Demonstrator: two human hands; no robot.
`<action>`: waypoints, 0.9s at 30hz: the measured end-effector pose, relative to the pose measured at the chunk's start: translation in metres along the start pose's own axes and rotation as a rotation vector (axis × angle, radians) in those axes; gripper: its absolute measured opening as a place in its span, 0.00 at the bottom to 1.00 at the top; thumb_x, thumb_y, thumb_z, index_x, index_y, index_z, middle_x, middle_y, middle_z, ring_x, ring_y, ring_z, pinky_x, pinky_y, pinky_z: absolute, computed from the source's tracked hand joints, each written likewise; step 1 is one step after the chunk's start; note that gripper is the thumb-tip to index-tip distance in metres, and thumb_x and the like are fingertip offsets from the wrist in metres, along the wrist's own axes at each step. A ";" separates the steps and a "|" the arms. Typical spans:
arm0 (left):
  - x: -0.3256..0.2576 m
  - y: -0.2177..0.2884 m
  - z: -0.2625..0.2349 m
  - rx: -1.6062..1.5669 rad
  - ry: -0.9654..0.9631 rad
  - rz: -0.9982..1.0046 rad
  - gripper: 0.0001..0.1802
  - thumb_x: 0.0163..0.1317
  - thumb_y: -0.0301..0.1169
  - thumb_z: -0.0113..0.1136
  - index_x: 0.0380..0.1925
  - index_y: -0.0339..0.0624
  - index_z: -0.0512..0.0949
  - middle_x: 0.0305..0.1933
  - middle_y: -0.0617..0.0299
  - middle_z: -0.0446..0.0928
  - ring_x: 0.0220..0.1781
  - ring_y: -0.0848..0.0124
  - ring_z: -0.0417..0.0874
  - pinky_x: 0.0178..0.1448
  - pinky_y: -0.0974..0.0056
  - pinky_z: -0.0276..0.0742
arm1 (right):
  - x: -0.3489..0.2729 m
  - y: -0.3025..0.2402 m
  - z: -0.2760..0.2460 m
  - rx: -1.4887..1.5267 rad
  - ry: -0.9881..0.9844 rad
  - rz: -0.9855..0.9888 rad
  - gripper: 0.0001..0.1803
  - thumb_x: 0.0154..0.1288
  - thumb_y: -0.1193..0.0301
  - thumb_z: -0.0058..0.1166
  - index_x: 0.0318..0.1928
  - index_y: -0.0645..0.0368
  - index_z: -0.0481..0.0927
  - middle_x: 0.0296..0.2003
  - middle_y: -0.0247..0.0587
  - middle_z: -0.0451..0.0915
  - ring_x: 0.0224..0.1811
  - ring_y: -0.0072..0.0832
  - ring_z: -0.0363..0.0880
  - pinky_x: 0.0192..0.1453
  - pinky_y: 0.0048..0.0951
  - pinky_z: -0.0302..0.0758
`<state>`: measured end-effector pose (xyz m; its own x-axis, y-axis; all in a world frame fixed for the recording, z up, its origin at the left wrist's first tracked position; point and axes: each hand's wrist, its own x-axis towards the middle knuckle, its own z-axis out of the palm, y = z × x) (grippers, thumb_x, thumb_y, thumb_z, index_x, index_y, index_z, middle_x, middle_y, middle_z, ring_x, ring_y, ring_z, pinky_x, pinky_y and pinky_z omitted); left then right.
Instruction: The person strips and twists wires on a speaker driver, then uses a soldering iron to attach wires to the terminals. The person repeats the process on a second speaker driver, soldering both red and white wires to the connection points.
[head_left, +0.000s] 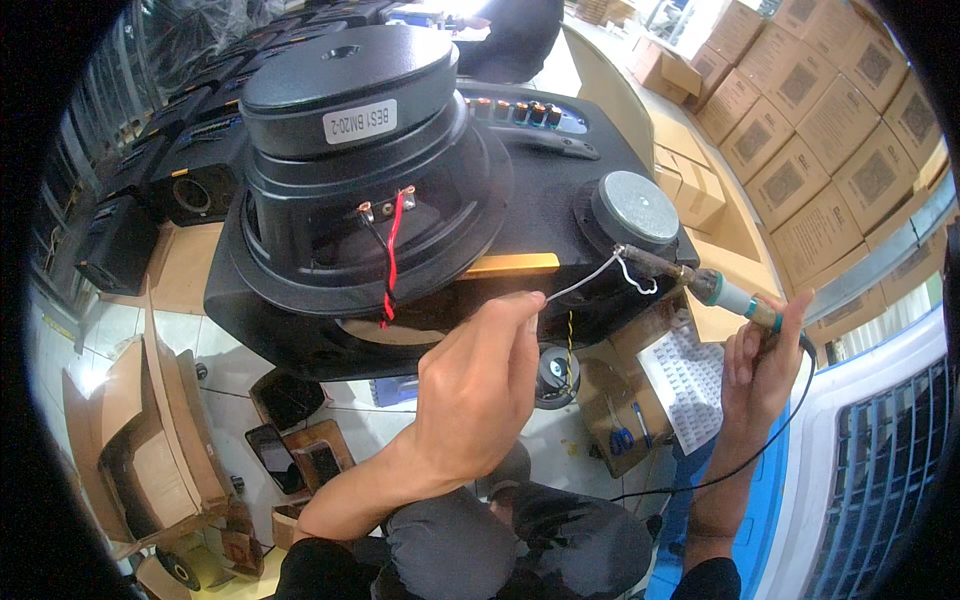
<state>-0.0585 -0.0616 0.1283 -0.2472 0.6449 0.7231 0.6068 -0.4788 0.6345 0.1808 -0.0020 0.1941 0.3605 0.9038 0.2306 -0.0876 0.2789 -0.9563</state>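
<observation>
My left hand (480, 385) pinches a thin silver solder wire (583, 282) that runs up to the right. My right hand (762, 365) grips the handle of a soldering iron (700, 283), its tip meeting the wire at the edge of a small grey-capped tweeter (638, 210). The tweeter sits on a black speaker cabinet (545, 225). A large black woofer (350, 160) lies magnet-up on the cabinet's left part, with a red and a black lead (390, 255) hanging from its terminals. A white wire loop curls below the iron's tip.
Stacked brown cartons (810, 110) fill the right side. More black speaker boxes (150, 180) stand at the left. Below lie open cardboard boxes (150, 450), a small speaker driver (555, 375), a phone (270, 455) and a white perforated sheet (690, 380). My knees are at the bottom.
</observation>
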 end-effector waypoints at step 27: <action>0.003 0.002 -0.002 -0.009 -0.022 0.023 0.11 0.60 0.15 0.60 0.43 0.31 0.76 0.36 0.45 0.81 0.35 0.51 0.86 0.40 0.56 0.81 | 0.005 -0.001 0.000 0.027 -0.029 0.031 0.35 0.74 0.41 0.44 0.37 0.67 0.79 0.11 0.32 0.62 0.04 0.18 0.54 0.07 0.21 0.55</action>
<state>-0.0596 -0.0622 0.1325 -0.2170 0.6465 0.7314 0.6054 -0.4987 0.6203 0.1829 0.0023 0.1960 0.3298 0.9213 0.2061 -0.1238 0.2586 -0.9580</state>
